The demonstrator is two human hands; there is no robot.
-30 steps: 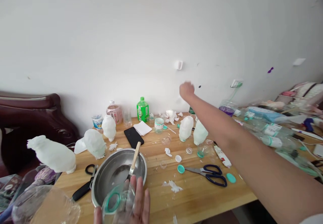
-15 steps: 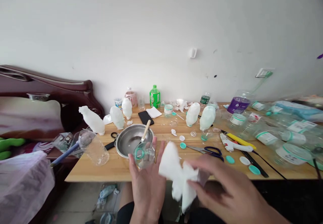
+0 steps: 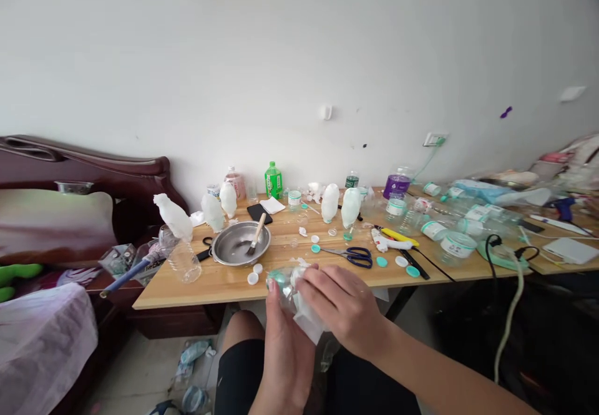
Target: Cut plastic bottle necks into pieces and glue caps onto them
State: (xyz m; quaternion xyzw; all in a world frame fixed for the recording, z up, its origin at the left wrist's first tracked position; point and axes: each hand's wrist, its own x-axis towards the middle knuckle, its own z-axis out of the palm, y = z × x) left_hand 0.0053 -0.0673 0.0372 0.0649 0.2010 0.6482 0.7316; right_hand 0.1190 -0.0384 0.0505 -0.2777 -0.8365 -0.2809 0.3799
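Note:
My left hand is closed around a clear plastic bottle piece with a teal-ringed neck, held above my lap at the table's front edge. With bent fingers my right hand presses a white tissue against the bottle's side. Part of the tissue hangs loose below the fingers, and the far side of the bottle is hidden. Beyond the hands, a steel bowl has a wooden-handled brush leaning in it. Two white tissue-covered forms stand upright farther back.
More white-wrapped forms stand at left, one on a clear bottle. Scissors, bottle caps, a white glue gun and a yellow cutter lie to the right. Several clear bottles crowd the right side.
My right hand has brought the tissue from the air onto the bottle. My left hand's spread fingers have closed around the bottle. The view has swung right.

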